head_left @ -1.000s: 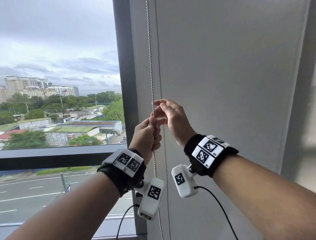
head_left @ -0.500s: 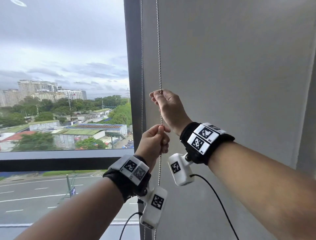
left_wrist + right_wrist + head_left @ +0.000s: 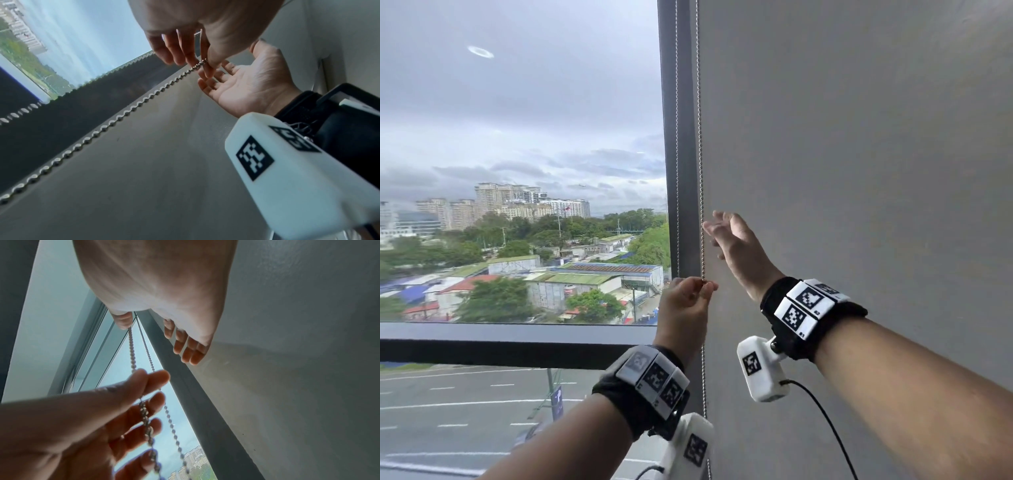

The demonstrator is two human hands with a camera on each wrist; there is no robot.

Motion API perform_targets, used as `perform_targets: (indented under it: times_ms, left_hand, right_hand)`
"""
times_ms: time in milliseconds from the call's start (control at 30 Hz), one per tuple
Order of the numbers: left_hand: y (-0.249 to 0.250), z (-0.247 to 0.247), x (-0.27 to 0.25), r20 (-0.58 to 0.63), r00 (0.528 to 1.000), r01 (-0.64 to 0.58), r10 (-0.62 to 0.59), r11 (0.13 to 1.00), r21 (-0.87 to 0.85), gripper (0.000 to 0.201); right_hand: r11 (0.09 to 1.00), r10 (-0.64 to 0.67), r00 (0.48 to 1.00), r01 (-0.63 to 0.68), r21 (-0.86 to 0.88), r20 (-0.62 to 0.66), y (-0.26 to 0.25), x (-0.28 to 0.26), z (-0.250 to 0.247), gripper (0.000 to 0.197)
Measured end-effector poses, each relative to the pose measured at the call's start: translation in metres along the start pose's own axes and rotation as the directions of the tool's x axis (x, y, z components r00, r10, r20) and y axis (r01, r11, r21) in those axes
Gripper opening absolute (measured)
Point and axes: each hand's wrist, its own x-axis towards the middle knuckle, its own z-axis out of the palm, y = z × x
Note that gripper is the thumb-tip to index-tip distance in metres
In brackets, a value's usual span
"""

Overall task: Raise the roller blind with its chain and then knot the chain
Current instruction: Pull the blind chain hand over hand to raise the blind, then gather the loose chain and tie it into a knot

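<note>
The bead chain (image 3: 701,171) is pinched between thumb and forefinger of the left hand (image 3: 683,313), with the remaining fingers (image 3: 171,47) loosely curled below the pinch. The right hand (image 3: 739,241) is held just above the left, its fingers (image 3: 190,350) spread and relaxed, closed on nothing; the chain runs just beside its fingertips. A second run of the chain (image 3: 677,137) hangs a little to the left of the pinched run, against the dark window frame (image 3: 681,102).

The step in hand is judged to be a hand-over-hand pull. It would be done well if the lower pinch were kept firm until the upper hand is closed on the same run, so that the blind cannot slip back. The pull is best kept straight down, in line with the hanging chain, and only one run should be taken.

The chain is made of small, rounded metal beads, shiny and closely strung, hanging taut and straight above the pinch. The roller blind (image 3: 859,154) to the right of the fingers is a flat, matt grey fabric with a fine weave, and it still covers its pane as far down as can be seen
</note>
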Motion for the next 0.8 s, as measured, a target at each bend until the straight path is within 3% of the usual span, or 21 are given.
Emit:
perform_targets:
  times_ms: [167,267,400,533,667,800]
  left_hand:
    - [-0.021,0.0,0.007,-0.05,0.998,0.033,-0.026,0.991,0.127,0.018]
    - [-0.03,0.004,0.01,-0.036,0.998,0.045,-0.042,0.996,0.076,0.013]
    - [-0.034,0.006,0.012,-0.032,0.998,0.052,-0.051,0.998,0.031,0.014]
    - [-0.036,0.007,0.014,-0.026,0.997,0.078,-0.076,0.995,0.062,0.013]
    - [-0.035,0.008,0.014,-0.017,0.996,0.085,-0.084,0.992,0.093,0.014]
    - [-0.028,0.011,0.013,-0.022,0.984,0.178,-0.177,0.984,0.026,0.015]
  right_hand:
    - [0.994,0.047,0.998,-0.052,0.095,0.051,0.013,0.01,0.013,0.047]
    - [0.993,0.041,0.999,-0.043,0.112,0.019,0.023,0.02,0.024,0.054]
    - [0.983,0.013,1.0,-0.01,0.186,-0.014,0.032,0.023,0.029,0.032]
    - [0.972,-0.032,0.999,0.038,0.232,-0.031,0.038,0.021,0.029,0.025]
    - [0.959,-0.046,0.998,0.057,0.279,-0.045,0.041,0.015,0.033,0.027]
    - [0.966,-0.038,0.996,0.059,0.252,-0.085,0.046,0.008,0.033,0.03]
